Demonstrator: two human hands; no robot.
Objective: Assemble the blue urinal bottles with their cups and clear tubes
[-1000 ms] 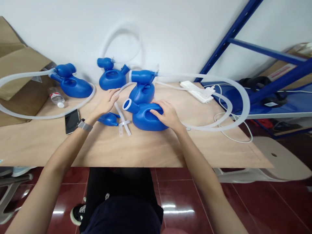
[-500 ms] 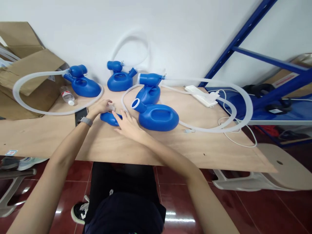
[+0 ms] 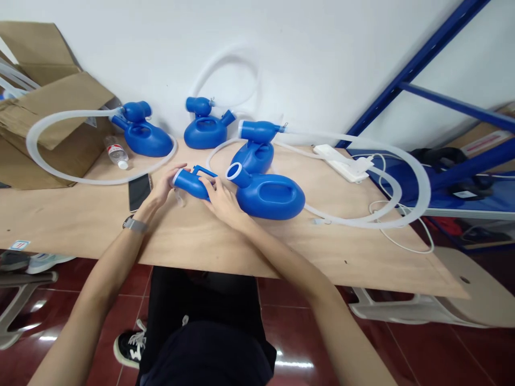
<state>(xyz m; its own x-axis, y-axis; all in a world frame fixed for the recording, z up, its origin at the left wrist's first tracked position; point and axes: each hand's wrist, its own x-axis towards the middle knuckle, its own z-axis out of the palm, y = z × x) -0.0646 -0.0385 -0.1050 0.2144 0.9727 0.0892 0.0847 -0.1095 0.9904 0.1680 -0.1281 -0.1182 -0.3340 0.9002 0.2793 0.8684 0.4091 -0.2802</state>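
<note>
Both my hands hold a blue plastic urinal head (image 3: pixel 192 184), a short wide tube with a pale rim at its left end and a slim bar along its far side. My left hand (image 3: pixel 162 188) is closed round the rimmed end. At the other end, my right hand (image 3: pixel 223 202) grips with thumb and fingers. A small clear plastic piece (image 3: pixel 179 199) shows just below the left fingers; whether they touch it I cannot tell. Right of my right hand stands a blue urinal bottle (image 3: pixel 273 195) with a white-rimmed neck and no head on it.
Behind are blue bottles with heads and hoses: one at left (image 3: pixel 147 139), one by the wall (image 3: pixel 205 132), one in the middle (image 3: pixel 252 156). A phone (image 3: pixel 139 191), water bottle (image 3: pixel 116 153), carton (image 3: pixel 48 145) and power strip (image 3: pixel 341 163) share the table. A blue rack (image 3: pixel 418 69) stands right.
My left hand has gone from beside the clear piece to the head's rimmed end. The head has turned, so its rim and side bar show. The camera has shifted slightly.
</note>
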